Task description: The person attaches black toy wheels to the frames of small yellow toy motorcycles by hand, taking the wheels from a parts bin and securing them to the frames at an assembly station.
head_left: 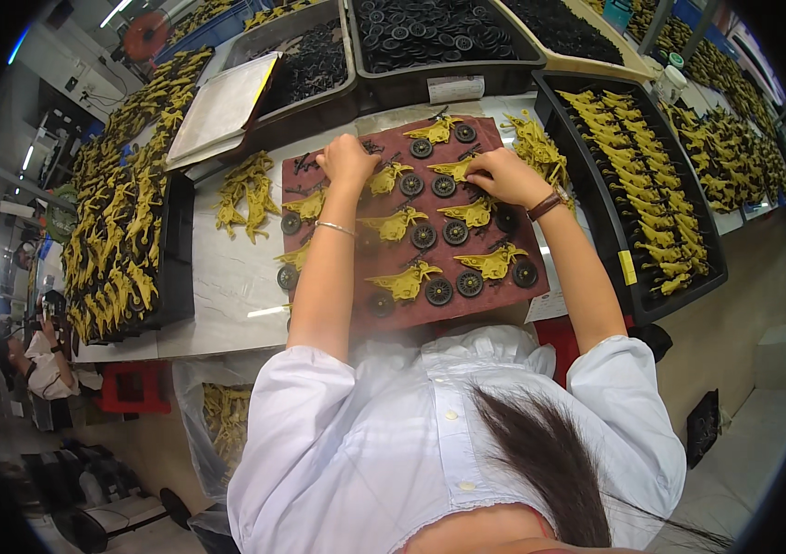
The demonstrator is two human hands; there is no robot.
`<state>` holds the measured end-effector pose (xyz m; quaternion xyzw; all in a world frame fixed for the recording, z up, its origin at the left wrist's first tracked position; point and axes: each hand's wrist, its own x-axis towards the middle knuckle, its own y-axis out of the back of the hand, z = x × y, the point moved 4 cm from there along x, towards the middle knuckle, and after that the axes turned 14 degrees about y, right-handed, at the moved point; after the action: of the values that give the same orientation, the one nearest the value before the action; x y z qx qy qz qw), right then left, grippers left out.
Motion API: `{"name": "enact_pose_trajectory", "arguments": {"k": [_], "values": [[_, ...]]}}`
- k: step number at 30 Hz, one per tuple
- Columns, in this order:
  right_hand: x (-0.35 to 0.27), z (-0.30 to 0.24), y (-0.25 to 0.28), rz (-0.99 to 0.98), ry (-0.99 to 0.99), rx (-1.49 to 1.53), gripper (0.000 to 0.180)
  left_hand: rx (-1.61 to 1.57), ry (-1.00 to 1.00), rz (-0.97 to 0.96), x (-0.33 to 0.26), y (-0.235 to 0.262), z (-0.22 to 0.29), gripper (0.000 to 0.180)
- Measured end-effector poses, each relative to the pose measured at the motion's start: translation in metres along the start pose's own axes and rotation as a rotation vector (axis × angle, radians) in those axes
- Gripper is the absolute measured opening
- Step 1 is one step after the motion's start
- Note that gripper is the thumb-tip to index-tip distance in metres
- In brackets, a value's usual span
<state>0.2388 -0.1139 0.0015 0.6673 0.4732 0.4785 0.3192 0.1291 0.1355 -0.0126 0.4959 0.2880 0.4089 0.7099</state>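
A dark red mat (393, 318) lies in front of me with rows of yellow toy motorcycle bodies (402, 281), black spoked wheels (469, 283) and thin black parts. At the mat's far left, my left hand (347, 162) is closed above small black parts (305, 164); what its curled fingers hold, if anything, is hidden. My right hand (508, 178) pinches the right end of a yellow toy motorcycle body (453, 170) in the far right part of the mat. A black wheel (444, 186) lies just below that body.
Behind the mat stand a bin of black wheels (416, 32) and a bin of small black parts (305, 65), papers (223, 109) resting on its edge. A black tray (637, 185) of yellow toys is at right. Yellow pieces (247, 196) lie left of the mat, beside heaped yellow toys (120, 222).
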Motion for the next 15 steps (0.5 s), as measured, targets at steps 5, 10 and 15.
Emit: {"name": "enact_pose_trajectory", "arguments": {"k": [5, 10, 15], "values": [[0.001, -0.008, 0.018, 0.134, 0.021, 0.127, 0.016, 0.007, -0.004, 0.145, 0.011, -0.013, -0.008, 0.025], [0.010, -0.009, 0.032, 0.181, -0.008, 0.206, 0.016, 0.031, -0.013, 0.132, 0.009, -0.009, -0.010, 0.025], [0.028, -0.005, 0.034, 0.280, 0.032, 0.197, 0.017, -0.154, -0.104, 0.024, -0.007, 0.013, 0.005, 0.024]]}}
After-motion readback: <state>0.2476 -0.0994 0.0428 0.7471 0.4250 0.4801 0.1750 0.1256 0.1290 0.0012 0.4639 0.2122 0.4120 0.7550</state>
